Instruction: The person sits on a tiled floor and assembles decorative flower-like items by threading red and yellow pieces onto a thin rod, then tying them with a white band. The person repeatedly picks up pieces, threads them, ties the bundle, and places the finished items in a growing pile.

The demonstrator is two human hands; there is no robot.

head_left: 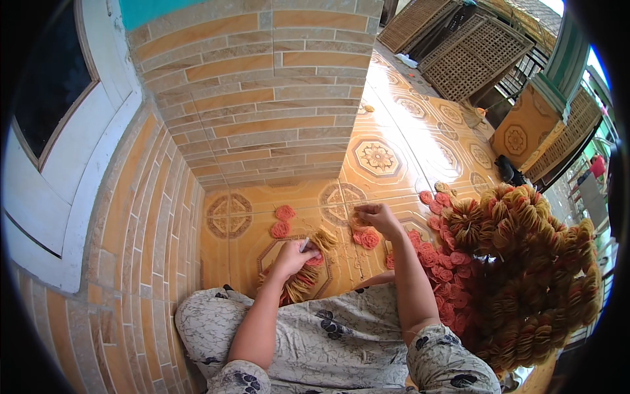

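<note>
My left hand (295, 259) is closed around a piece of a yellow-and-red looped garland (299, 285), which hangs down toward my lap. A yellow tuft (323, 240) of it shows beyond my fingers, and a small whitish stick-like piece (304, 245) juts up from the grip. To the right, my right hand (377, 218) is raised with its fingers curled into a pinch; whatever they hold is too small to make out. Just below it, coral rosettes (369, 239) lie on the tiled floor. Another pair of coral rosettes (281, 229) rests beyond my left hand.
A heap of coral rosettes (446, 276) spreads right of my right forearm, beside a large pile of yellow-brown garlands (531, 276). A tiled wall (262, 98) stands ahead, with a white-framed door (98, 85) at left. Woven lattice panels (476, 56) lean at the far right.
</note>
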